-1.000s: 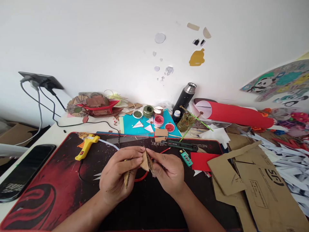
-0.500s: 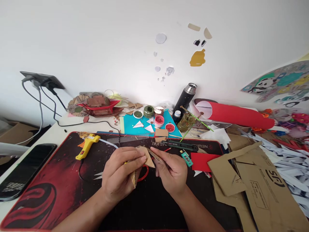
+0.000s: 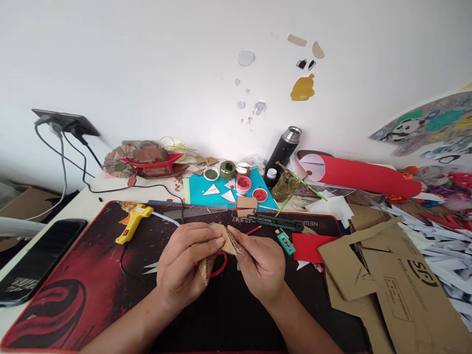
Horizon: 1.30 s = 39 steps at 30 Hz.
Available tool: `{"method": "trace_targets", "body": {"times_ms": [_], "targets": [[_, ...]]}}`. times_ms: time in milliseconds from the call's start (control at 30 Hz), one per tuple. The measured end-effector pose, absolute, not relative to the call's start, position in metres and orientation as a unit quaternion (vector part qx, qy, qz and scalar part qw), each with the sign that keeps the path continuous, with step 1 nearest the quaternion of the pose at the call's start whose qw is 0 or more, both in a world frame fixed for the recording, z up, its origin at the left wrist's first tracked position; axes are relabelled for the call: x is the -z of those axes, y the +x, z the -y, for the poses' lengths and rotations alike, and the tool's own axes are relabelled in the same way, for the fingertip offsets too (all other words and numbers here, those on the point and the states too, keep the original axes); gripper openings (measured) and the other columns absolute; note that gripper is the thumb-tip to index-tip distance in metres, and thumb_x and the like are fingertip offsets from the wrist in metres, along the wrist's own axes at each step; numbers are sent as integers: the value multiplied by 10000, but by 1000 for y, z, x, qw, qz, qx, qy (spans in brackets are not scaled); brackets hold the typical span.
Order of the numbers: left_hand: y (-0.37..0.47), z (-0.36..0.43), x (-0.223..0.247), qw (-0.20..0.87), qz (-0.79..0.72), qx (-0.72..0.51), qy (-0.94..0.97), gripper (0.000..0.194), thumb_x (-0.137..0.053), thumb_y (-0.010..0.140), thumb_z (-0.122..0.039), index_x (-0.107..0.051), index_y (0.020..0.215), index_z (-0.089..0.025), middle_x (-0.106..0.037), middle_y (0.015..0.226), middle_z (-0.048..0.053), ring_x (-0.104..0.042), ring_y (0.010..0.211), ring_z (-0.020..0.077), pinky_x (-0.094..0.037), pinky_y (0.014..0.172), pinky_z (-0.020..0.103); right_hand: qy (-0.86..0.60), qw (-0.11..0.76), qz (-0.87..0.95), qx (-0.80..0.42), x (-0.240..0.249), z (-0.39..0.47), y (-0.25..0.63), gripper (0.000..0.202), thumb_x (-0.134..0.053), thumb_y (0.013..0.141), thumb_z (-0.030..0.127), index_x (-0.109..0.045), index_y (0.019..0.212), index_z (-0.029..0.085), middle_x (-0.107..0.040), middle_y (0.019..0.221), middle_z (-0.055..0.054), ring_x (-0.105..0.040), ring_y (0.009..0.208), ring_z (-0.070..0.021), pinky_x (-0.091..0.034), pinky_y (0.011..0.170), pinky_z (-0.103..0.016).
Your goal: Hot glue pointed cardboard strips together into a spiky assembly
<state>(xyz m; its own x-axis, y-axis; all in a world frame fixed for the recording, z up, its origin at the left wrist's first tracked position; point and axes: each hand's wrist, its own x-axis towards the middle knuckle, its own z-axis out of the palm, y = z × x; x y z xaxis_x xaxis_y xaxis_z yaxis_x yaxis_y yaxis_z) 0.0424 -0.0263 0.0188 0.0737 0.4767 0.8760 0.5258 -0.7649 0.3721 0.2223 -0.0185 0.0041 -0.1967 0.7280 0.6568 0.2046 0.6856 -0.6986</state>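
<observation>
While both hands work above the dark, red-edged mat [image 3: 121,300] that covers much of the pale tabletop [image 3: 79,204], the left fingers [image 3: 204,248] are closed over a bent cardboard piece [image 3: 221,237], and the right fingers [image 3: 252,242] pinch its corrugated edge side, thumb opposite. The cardboard piece sits between the two sets of fingers, tilted above the mat; I cannot tell whether its parts are already joined.

Well to the right of the fingers lie overlapping brown cardboard sheets [image 3: 398,295], and beyond them, farther back, a red roll [image 3: 365,173]. A phone [image 3: 40,263] lies well apart on the left. Straight beyond the fingers is a blue sheet [image 3: 196,191] with open paint pots [image 3: 227,170] on and around it. Far left beyond them stands a red and brown model boat [image 3: 151,160]. A leaning black flask [image 3: 283,150] is behind the fingers to the right, beside a glass jar [image 3: 285,188] holding green-handled sticks. The yellow glue gun [image 3: 135,222] lies left of the left fingers, a dark cutter [image 3: 276,222] just beyond the right ones. Under the left hand [image 3: 180,270], scissors [image 3: 220,265] show only their blades and part of a red handle. Nearest right, a teal object [image 3: 285,242] touches or nearly touches a red paper piece [image 3: 311,247].
</observation>
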Motion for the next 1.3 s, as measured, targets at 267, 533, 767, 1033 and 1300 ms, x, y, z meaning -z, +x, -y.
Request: {"method": "trace_targets", "body": {"times_ms": [267,533,767,1033,1300], "targets": [[45,26,-18,25,358,595,-719,159,-733,953,-72,-746,1050,-197,-794,971,58,-770,904,216,-648,772,370,-314,552,739,-227,-5,19,221,451,-588,1072,139,-679,1498,257,-785,717,-8,-662,500,-131,-550,524,-249],[44,26,-19,-6,368,605,-706,161,-725,953,-52,-738,1044,-184,-789,973,61,-759,908,207,-645,771,355,-342,543,726,-248,-5,21,219,372,-602,1048,144,-757,1383,195,-752,649,-3,-626,447,-122,-514,486,-244],[42,25,-19,-47,392,620,-678,233,-727,940,-23,-738,1089,-203,-774,977,49,-748,903,194,-630,751,333,-348,542,731,-225,-2,21,218,379,-638,1022,148,-771,1371,220,-782,708,-17,-674,510,-137,-548,520,-241],[44,25,-23,-24,377,605,-701,215,-752,929,-32,-748,1068,-196,-781,974,57,-749,889,194,-633,750,336,-339,549,727,-236,-2,20,218,423,-635,1031,125,-740,1422,246,-815,789,-33,-692,539,-145,-549,528,-252],[42,25,-19,-23,370,599,-709,174,-745,950,-71,-760,1082,-183,-794,1010,74,-754,915,210,-629,793,363,-329,544,741,-216,0,21,217,465,-640,1037,132,-699,1480,260,-830,834,-42,-711,578,-157,-554,552,-260]]}}
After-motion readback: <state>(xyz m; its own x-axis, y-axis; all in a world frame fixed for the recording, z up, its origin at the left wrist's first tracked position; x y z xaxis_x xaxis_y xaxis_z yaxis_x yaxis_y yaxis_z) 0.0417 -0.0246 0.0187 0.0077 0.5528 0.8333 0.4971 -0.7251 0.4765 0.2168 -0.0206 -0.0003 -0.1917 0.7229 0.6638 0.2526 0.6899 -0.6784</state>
